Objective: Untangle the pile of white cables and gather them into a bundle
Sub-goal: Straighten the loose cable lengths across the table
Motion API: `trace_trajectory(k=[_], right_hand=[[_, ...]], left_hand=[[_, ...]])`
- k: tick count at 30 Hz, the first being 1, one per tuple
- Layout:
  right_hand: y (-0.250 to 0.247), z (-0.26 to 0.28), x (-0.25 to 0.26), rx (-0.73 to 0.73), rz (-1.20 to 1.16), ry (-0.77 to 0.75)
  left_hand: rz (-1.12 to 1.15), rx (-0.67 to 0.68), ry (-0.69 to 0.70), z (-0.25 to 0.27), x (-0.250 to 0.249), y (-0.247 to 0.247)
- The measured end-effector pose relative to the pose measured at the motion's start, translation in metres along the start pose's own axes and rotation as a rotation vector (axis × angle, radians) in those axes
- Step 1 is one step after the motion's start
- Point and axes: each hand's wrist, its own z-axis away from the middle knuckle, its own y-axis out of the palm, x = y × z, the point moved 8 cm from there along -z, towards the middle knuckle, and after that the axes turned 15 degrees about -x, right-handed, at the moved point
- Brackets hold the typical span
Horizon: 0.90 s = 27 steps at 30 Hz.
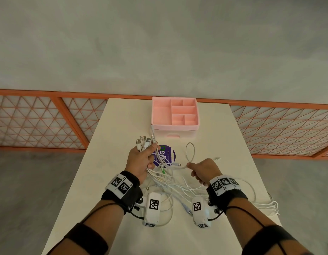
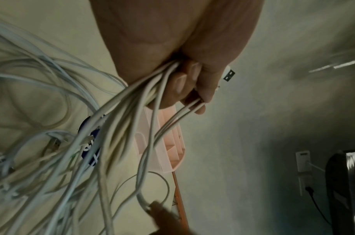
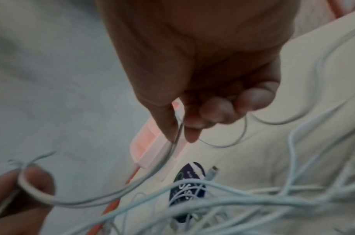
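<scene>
My left hand (image 1: 141,159) grips a bunch of white cables (image 1: 164,178) held above the white table (image 1: 122,118). Their USB plugs (image 1: 144,141) fan out above my fist. In the left wrist view the fingers (image 2: 180,82) curl round the strands (image 2: 122,117), which trail down to the table. My right hand (image 1: 202,171) pinches a single white cable (image 1: 190,153) between thumb and forefinger; it loops upward and also runs left to the bunch. The right wrist view shows that pinch (image 3: 178,132) on the thin cable (image 3: 132,186). Loose cable lengths (image 1: 259,205) lie tangled near the front right.
A pink compartment organizer (image 1: 175,115) with a drawer stands at the table's far middle. A round purple sticker (image 1: 166,155) lies under the cables. Beyond the far edge runs an orange lattice railing (image 1: 49,118). Grey floor lies on both sides.
</scene>
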Motion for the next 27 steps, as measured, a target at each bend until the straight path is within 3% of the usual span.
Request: trace_trajectory(k=[3,7,14,17,20,23,25,27], right_hand=[[-0.002,0.008,0.034,-0.035,-0.041,-0.128],[0.010,0.030,0.082,0.060,-0.375,-0.249],[0.016,0.035,0.109,0.098,-0.620,-0.254],[-0.010,0.018,0.103,-0.054,-0.782,-0.172],[-0.054,-0.003,0.091,-0.338,-0.832,-0.118],[-0.093,-0.011,0.088,-0.581,-0.811,-0.158],[-0.102,-0.008,0.096,-0.620,-0.787,-0.247],[-0.091,-0.001,0.110,-0.522,-0.694,-0.373]], left_hand=[[-0.070,0.025,0.046,0.004,0.001,0.006],[-0.135,0.064,0.079,0.011,0.003,0.015],[-0.170,0.086,0.108,0.014,0.005,0.013],[-0.124,0.000,0.069,0.006,0.007,-0.001],[-0.097,-0.073,0.047,-0.001,0.008,-0.013],[-0.136,-0.123,0.047,-0.005,0.012,-0.020],[-0.168,-0.124,0.059,-0.007,0.014,-0.020],[-0.185,-0.110,0.075,-0.007,0.014,-0.015]])
